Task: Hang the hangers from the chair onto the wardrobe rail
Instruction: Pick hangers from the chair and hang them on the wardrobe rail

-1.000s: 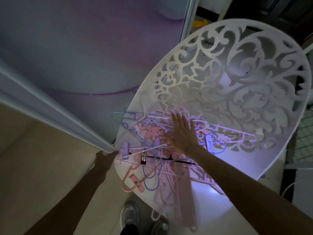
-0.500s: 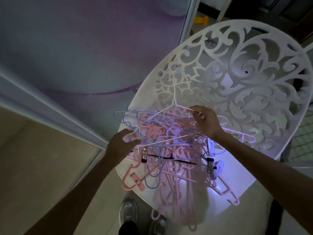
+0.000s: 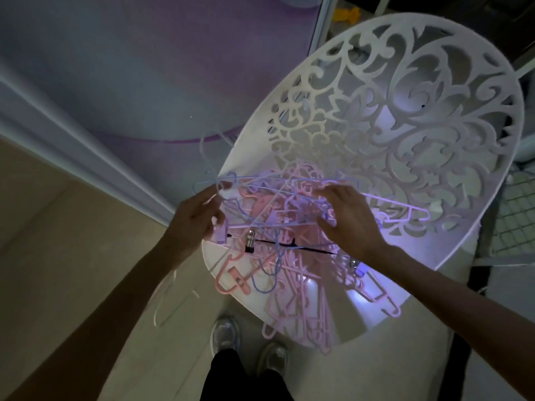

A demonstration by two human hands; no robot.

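Hangers (image 3: pixel 278 227) lie tangled on the chair (image 3: pixel 405 125) seat beside a purple door (image 3: pixel 144 68). Left hand (image 3: pixel 194 221) pinches a hanger at the pile's edge. Right hand (image 3: pixel 350 221), fingers (image 3: pixel 327 192) spread and bent, presses the pile.

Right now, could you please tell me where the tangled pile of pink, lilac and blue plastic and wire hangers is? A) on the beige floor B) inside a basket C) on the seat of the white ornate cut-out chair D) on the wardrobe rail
C: the tangled pile of hangers lies on the white ornate chair, with the left hand and right hand reaching into it.
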